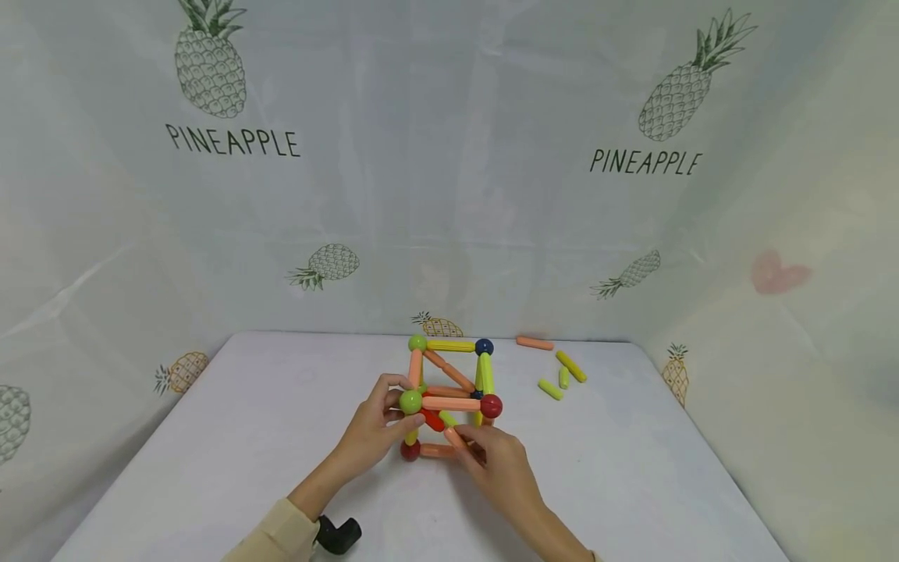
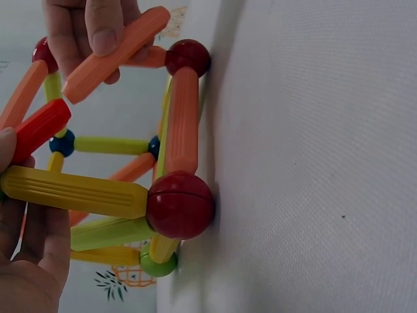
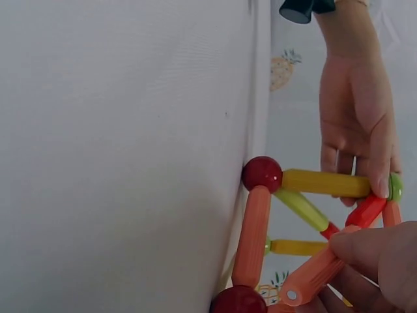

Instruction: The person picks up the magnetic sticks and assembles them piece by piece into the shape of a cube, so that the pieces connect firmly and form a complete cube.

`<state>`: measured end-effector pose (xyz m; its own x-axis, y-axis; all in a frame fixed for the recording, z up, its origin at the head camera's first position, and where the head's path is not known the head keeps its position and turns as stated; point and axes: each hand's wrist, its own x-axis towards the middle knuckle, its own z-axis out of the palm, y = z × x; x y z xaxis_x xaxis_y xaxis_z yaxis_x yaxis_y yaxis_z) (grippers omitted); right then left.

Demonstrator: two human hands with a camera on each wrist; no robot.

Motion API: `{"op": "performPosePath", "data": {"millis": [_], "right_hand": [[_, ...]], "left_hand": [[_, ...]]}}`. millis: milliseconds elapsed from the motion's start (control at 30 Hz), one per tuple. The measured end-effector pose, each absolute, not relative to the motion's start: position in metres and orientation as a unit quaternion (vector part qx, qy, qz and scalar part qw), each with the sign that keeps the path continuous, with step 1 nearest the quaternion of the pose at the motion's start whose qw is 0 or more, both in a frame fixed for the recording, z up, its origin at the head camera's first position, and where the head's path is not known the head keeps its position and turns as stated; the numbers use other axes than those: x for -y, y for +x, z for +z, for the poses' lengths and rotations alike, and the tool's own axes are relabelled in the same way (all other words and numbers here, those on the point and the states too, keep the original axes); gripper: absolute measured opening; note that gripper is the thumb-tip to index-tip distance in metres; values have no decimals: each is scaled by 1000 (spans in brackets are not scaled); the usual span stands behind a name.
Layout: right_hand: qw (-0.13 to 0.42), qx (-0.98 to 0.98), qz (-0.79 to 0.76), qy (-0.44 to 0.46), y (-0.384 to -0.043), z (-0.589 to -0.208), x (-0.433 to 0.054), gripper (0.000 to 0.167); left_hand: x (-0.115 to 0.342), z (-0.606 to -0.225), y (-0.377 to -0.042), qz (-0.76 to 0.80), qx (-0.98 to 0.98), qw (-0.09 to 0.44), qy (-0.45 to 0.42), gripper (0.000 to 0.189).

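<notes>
A cube-like frame of coloured magnetic sticks and balls stands on the table, with a green ball at its near upper left corner. My left hand holds the frame there, pinching a red stick beside that ball. The red stick slants inward from the corner. With thumb and fingers, my right hand pinches an orange stick; a metal tip shows at its near end. In the right wrist view its far end is close to the red stick. A lower red ball rests on the table.
Behind the frame to the right lie loose sticks: an orange stick, a yellow stick and two short green ones. A black object is by the left sleeve. A pineapple-print curtain hangs behind the white table.
</notes>
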<state>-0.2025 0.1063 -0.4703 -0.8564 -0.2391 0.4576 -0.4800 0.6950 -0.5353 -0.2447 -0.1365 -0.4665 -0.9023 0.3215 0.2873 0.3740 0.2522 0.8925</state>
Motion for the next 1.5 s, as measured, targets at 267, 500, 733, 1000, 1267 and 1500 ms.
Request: {"op": "performPosePath", "data": {"millis": [267, 500, 733, 1000, 1267, 1500], "right_hand": [[174, 917, 310, 183, -200, -468, -104, 23], [172, 910, 322, 198, -197, -467, -106, 24], [168, 901, 342, 209, -195, -469, -110, 24], [160, 890, 369, 216, -193, -471, -110, 31], [112, 874, 429, 198, -191, -467, -124, 34], [29, 885, 412, 215, -194, -471, -143, 28]], "left_hand": [[137, -467, -245, -560, 794, 37, -235, 50], [137, -465, -244, -566, 791, 36, -231, 49], [137, -463, -243, -566, 793, 32, -225, 49], [137, -463, -243, -566, 791, 32, -230, 49], [137, -463, -244, -564, 795, 29, -222, 49], [137, -462, -243, -567, 793, 26, -220, 49]]}}
